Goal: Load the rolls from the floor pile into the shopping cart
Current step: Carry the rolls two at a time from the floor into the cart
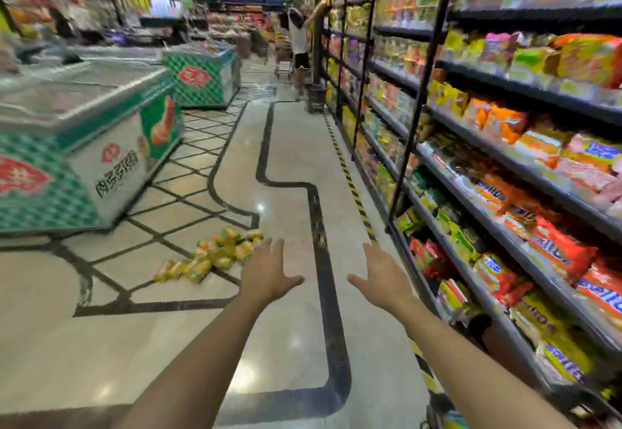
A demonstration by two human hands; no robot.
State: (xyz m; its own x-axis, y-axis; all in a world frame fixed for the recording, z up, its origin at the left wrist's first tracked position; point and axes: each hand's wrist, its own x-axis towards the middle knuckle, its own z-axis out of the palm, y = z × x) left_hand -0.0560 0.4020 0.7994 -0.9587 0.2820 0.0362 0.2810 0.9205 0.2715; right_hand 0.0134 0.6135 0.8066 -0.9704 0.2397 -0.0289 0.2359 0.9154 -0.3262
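From the head camera, both hands reached forward empty, fingers spread wide: the left hand [269, 277] and the right hand [383, 277] held nothing. No shopping cart showed near them. Something like one stood far down the aisle, too blurred to be sure, so a long carry would likely spill loose packets. A hasty scoop could also scatter them toward the freezer chest [84, 146]. The pile of rolls [212, 253] lay on the floor just ahead and left of the left hand, well apart from the right.
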